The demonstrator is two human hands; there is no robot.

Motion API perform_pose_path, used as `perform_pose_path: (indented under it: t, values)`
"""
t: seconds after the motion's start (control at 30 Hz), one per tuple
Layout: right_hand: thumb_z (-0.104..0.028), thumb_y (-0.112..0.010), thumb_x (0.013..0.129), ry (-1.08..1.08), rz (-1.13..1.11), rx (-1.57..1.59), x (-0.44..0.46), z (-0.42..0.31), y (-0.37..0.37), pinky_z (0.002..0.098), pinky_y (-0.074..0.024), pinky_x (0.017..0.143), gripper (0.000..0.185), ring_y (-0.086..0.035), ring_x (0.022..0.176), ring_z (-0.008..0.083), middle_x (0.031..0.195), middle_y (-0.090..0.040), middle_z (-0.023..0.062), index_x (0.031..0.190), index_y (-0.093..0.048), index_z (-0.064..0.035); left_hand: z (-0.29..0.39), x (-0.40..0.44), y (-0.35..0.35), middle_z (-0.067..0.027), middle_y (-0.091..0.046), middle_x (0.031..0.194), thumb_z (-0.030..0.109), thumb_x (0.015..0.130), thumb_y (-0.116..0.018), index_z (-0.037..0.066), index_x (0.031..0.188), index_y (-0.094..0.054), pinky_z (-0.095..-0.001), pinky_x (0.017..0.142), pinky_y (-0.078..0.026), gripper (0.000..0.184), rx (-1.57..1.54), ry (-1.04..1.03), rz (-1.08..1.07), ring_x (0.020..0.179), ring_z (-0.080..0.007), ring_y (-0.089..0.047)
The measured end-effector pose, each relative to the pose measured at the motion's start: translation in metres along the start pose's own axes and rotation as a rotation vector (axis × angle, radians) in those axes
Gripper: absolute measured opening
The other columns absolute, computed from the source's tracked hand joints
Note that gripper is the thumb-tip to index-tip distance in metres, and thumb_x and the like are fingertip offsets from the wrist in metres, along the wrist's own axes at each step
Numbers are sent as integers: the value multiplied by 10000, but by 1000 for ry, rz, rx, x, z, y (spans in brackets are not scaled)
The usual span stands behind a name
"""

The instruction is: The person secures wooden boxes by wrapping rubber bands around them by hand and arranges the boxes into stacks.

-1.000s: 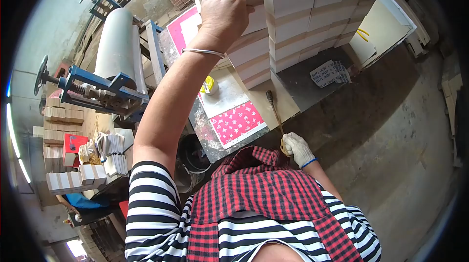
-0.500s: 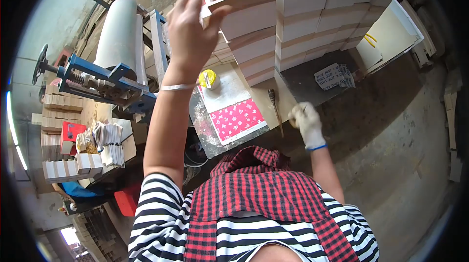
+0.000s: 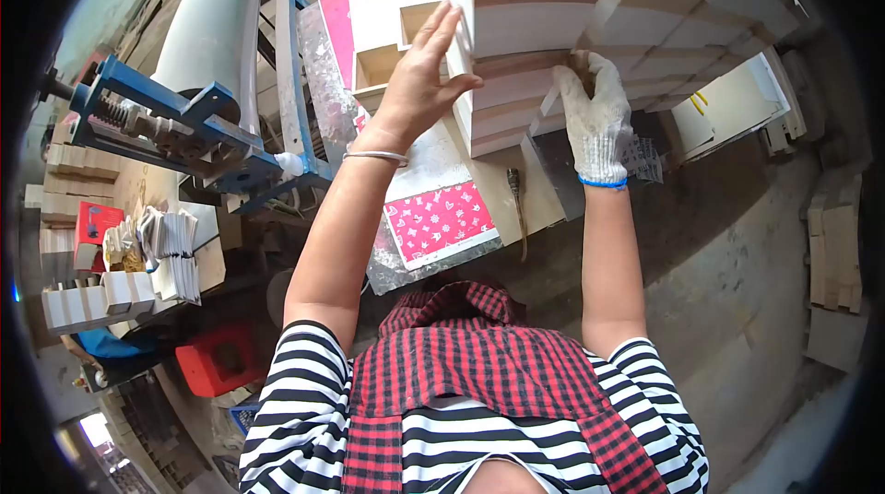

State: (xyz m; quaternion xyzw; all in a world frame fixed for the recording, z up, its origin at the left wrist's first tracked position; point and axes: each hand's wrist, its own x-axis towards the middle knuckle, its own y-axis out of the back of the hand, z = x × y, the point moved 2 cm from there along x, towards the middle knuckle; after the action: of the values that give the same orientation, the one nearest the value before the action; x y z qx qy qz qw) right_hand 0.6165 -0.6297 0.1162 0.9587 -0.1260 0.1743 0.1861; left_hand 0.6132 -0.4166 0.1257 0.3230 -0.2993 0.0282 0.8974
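Note:
A stack of pale wooden boxes (image 3: 516, 29) stands in front of me, the top one open upward. My left hand (image 3: 424, 88), bare with a bracelet at the wrist, is at the stack's left side with fingers stretched out and thumb apart. At the right front corner of the stack is my right hand (image 3: 597, 111) in a white knitted glove, its thumb and fingers apart. Whether either hand presses on the boxes I cannot tell. Smaller open wooden boxes (image 3: 373, 70) sit behind my left hand. A pink patterned sheet (image 3: 442, 222) lies on the table nearer me.
More stacked boxes (image 3: 682, 29) rise at the right. A roller machine (image 3: 207, 33) with a blue frame stands at the left. A dark-handled brush-like tool (image 3: 516, 194) lies near the table's front edge. A red stool (image 3: 217, 360) is at lower left.
My right hand has moved forward to the stack's right side. The left hand has come lower beside the stack. The view has shifted, showing smaller boxes and more pink sheet behind.

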Motion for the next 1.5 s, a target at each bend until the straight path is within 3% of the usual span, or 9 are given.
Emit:
perform_pose_path:
  t: [0.1, 0.37, 0.53, 0.63, 0.67, 0.77, 0.9, 1.2, 1.5]
  values:
    - [-199, -668, 795, -32, 65, -177, -3, -10, 1, 304, -461, 750, 349, -585, 795, 197, 873, -622, 112, 1035, -550, 26, -5, 2, -6, -92, -373, 1381, 103, 664, -752, 107, 1351, -355, -346, 942, -416, 793, -85, 10, -15, 1247, -233, -392]
    - [-242, -670, 786, -20, 31, -326, 4, -10, 0, 326, -454, 703, 349, -581, 755, 216, 859, -619, 126, 997, -563, 14, -4, -3, -17, -112, -489, 1274, 79, 678, -726, 99, 1244, -491, -320, 944, -431, 613, -158, -121, 119, 1178, -243, -470]
    - [-222, -675, 784, -149, -13, -141, 4, -16, 1, 313, -457, 718, 342, -582, 756, 196, 863, -623, 112, 999, -567, 21, -7, -8, -23, -126, -425, 1332, 98, 683, -734, 94, 1268, -466, -320, 923, -444, 643, -230, -69, 107, 1208, -248, -441]
    - [-188, -672, 788, 0, 158, -126, 6, 14, 2, 296, -456, 740, 325, -577, 778, 164, 873, -626, 88, 1012, -573, 25, -10, -10, -21, -151, -322, 1398, 266, 621, -807, 89, 1373, -304, -390, 998, -367, 922, -283, 25, 148, 1276, -264, -344]
    - [-188, -672, 788, -1, 157, -125, 6, 19, 3, 296, -456, 740, 325, -577, 778, 164, 873, -626, 88, 1012, -573, 25, -15, -11, -22, -151, -322, 1398, 266, 621, -807, 89, 1373, -304, -390, 998, -367, 922, -281, 26, 148, 1276, -264, -344]
    - [-164, -673, 789, 12, 127, -38, 9, 27, 5, 281, -452, 760, 319, -569, 804, 141, 884, -625, 73, 1027, -580, 28, -39, -9, -26, -208, -217, 1427, 516, 452, -823, 83, 1416, -139, -426, 1015, -334, 1259, -124, 90, 39, 1307, -316, -269]
    - [-169, -674, 789, -41, 104, 12, 7, 9, 5, 276, -447, 762, 310, -566, 814, 138, 880, -622, 72, 1015, -588, 26, -53, 9, -24, -230, -197, 1426, 635, 331, -776, 69, 1419, -63, -456, 1028, -303, 1419, -151, 72, -31, 1322, -347, -216]
    - [-196, -694, 779, -5, 100, -103, 6, -5, -1, 274, -445, 751, 312, -556, 791, 138, 860, -608, 67, 972, -589, 26, -46, 25, -22, -219, -192, 1432, 573, 340, -808, 61, 1418, -73, -450, 1024, -312, 1401, -331, 90, -129, 1324, -333, -221]
    - [-197, -701, 776, -20, 80, 36, 3, -5, -4, 269, -440, 753, 340, -535, 800, 131, 878, -591, 61, 999, -566, 22, -45, 21, -20, -196, -219, 1413, 551, 367, -825, 69, 1413, -78, -471, 990, -372, 1373, -327, 70, -88, 1305, -330, -255]
